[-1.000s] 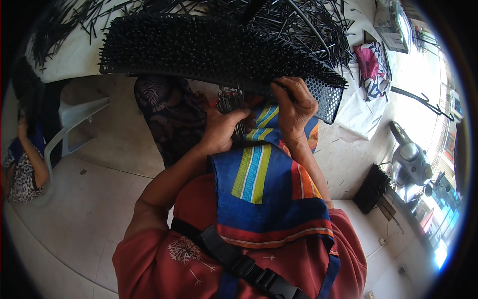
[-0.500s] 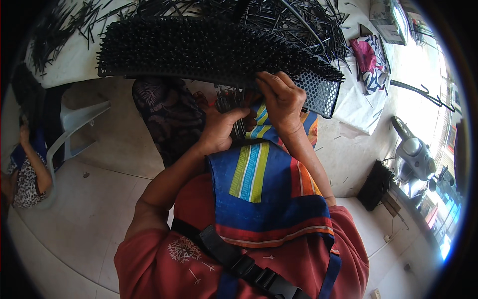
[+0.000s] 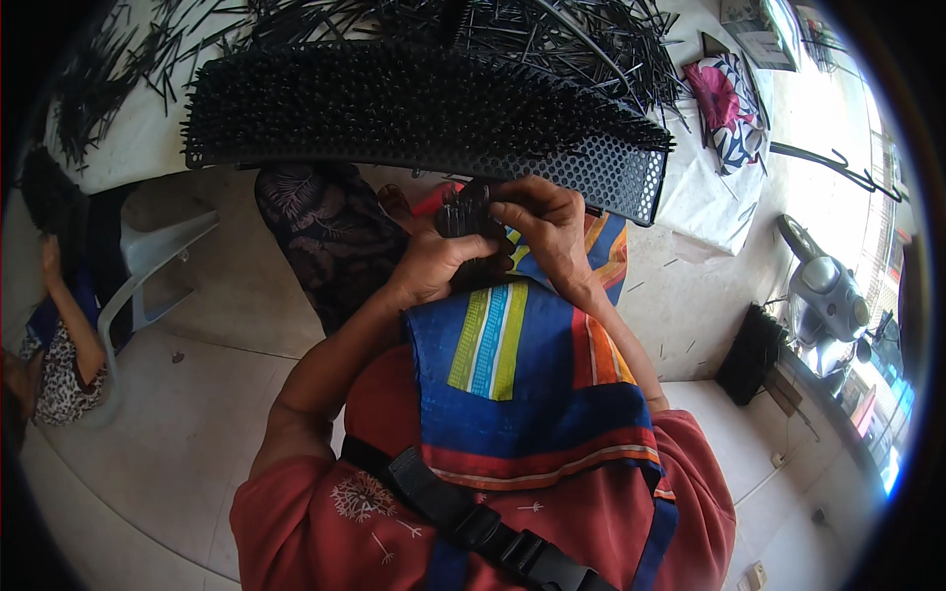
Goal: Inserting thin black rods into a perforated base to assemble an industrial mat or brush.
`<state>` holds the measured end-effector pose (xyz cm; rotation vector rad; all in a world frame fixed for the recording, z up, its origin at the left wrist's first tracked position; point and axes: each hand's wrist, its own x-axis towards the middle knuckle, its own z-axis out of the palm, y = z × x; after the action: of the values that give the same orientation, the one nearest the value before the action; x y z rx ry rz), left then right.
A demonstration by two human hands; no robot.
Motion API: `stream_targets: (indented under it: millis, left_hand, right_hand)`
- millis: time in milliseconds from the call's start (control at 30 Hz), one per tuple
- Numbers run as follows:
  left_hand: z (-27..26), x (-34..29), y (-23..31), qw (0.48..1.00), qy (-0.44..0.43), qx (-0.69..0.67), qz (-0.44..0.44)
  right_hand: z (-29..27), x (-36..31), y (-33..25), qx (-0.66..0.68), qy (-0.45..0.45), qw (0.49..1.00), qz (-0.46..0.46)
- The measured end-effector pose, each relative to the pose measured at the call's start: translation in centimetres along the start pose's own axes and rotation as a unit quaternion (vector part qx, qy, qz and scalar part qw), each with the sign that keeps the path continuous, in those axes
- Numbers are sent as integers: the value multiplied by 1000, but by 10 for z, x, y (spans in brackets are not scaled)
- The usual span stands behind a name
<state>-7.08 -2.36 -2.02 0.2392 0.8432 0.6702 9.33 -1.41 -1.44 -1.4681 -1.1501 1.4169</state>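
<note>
While the left hand curled around rods on the near side of the rack, the right hand hung at their tops, thumb and fingers together, anything pinched indistinct. Sticks lay beyond the rack.

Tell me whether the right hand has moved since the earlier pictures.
Yes: judged against the black perforated rack, the right hand has moved leftward and lower in the picture.
</note>
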Motion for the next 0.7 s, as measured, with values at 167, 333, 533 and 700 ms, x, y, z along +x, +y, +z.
stream_targets:
  millis: [167,333,533,700]
  left_hand:
    - [5,-2,2,999,35,-7,-9]
    - [5,3,4,994,90,21,59]
    - [-6,1,2,993,108,40,41]
    - [-11,-8,-3,992,79,90,-26]
  right_hand:
    - [-9,1,-10,49,-3,992,119]
    - [-9,0,-12,35,133,989,-62]
    - [-19,9,-18,42,242,961,-124]
    - [-20,16,-16,-119,229,937,-235]
